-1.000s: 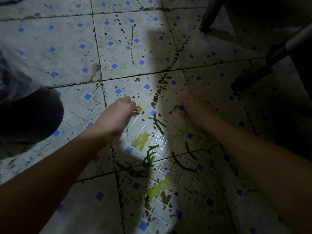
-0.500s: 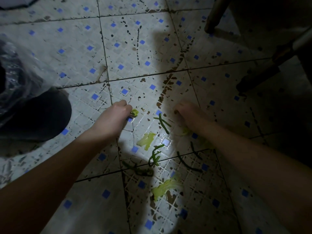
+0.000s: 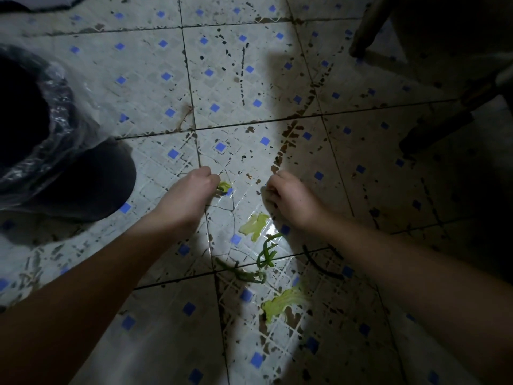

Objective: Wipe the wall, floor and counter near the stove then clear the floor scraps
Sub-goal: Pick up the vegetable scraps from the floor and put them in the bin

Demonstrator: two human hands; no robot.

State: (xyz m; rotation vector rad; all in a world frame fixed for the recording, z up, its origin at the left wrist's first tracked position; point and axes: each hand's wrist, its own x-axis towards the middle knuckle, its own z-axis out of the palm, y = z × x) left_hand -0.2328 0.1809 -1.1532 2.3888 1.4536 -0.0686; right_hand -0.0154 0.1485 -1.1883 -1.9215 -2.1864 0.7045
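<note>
Green scrap: my left hand [image 3: 194, 195] is closed on a small pale leaf piece [image 3: 223, 186], which shows at the fingertips, just above the tiled floor [image 3: 155, 87].
Right hand: my right hand [image 3: 291, 201] is curled into a loose fist close to the floor; I cannot tell if it holds something.
Scraps left: one pale leaf [image 3: 255, 226] lies just near of the right hand, dark green stems [image 3: 266, 254] lie nearer still, and a bigger leaf [image 3: 283, 302] is nearest to me.
Bin: a dark bin with clear plastic liner [image 3: 50, 129] stands to the far left, near my left arm.
Step in hand: I judge this is picking up scraps; best is to gather several pieces in each hand before going to the bin, and pinch the wet leaves low so they do not tear.
Open room: the floor on the far side is free; at far right, dark furniture legs [image 3: 366, 29] limit my right arm.
</note>
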